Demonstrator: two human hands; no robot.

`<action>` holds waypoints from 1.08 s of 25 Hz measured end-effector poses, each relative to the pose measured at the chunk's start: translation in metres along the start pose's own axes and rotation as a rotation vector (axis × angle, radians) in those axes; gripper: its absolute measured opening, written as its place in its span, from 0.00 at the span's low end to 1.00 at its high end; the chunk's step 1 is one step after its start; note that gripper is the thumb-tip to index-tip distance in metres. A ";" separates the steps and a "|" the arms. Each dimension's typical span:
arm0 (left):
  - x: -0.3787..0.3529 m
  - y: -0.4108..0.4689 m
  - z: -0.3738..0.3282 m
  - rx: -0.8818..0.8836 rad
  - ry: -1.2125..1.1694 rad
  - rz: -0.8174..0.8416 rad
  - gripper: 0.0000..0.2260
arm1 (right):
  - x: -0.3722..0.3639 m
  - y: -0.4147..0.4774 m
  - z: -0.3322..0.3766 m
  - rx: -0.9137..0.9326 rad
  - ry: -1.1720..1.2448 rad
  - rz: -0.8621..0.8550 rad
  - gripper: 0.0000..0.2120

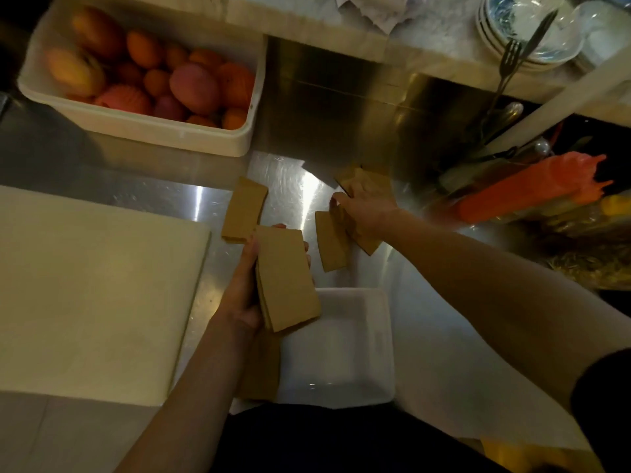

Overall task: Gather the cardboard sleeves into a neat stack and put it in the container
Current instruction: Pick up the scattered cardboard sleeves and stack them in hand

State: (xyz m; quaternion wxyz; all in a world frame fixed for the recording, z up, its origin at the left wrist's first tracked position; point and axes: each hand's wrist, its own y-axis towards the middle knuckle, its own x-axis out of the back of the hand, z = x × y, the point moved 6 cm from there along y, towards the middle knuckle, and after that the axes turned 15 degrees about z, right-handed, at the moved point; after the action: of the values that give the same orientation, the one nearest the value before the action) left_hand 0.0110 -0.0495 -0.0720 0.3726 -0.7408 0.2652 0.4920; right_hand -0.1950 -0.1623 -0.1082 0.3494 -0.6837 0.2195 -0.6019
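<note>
My left hand point(244, 285) grips a stack of brown cardboard sleeves point(286, 278), held tilted above the left rim of a white square container point(345, 346). More sleeves lie loose on the steel counter: one pile point(244, 209) just beyond the stack, one sleeve point(331, 240) to its right. My right hand point(367, 213) rests flat on another bunch of sleeves point(365, 184) further right, fingers curled at their edge. A brown sleeve point(261, 367) sits under my left forearm beside the container.
A white tub of mangoes and oranges point(143, 131) stands at the back left. A large pale cutting board point(88, 288) fills the left. At the right are orange plastic bags point(532, 189), cutlery point(505, 83) and stacked bowls point(526, 32).
</note>
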 end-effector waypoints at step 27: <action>0.011 -0.003 -0.010 -0.040 0.053 -0.084 0.61 | -0.017 -0.011 0.023 -0.004 0.284 0.008 0.38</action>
State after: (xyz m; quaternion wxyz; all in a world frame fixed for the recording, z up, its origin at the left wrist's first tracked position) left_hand 0.0224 -0.0560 -0.0787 0.3708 -0.7712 0.2338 0.4616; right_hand -0.1770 -0.1379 -0.1116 0.3158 -0.5914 0.2707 -0.6908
